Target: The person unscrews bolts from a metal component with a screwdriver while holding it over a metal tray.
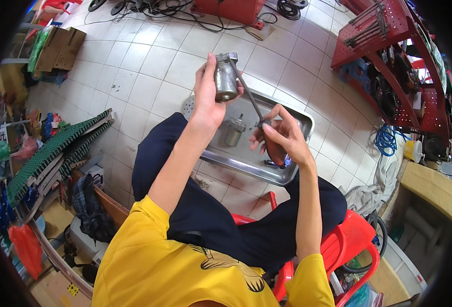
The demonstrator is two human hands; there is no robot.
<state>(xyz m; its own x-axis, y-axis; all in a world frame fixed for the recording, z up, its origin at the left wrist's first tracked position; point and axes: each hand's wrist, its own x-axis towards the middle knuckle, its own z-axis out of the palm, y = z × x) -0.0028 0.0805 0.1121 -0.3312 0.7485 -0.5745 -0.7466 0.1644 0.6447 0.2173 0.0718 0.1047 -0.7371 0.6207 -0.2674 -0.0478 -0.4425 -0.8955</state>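
My left hand (205, 94) is closed around a silver metal cylinder (227, 84) that looks like a small motor, holding it upright above the tray. In my right hand (286, 134) is a screwdriver (249, 96), its dark reddish handle angled down and its long shaft slanting up to the left. The tip meets the cap end of the cylinder, though the exact contact is too small to make out. Below, a second metal cylinder (232, 134) with a narrow shaft stands in the shallow steel tray (246, 168). A small dark and blue item (278, 163) lies near the tray's right corner.
My knees flank the tray on the tiled floor (144, 61), and a red plastic chair (356, 238) is under me. To the right stands a red perforated rack (359, 36), with a coiled blue hose (385, 140) below it. Black cables (185, 19) trail across the far floor.
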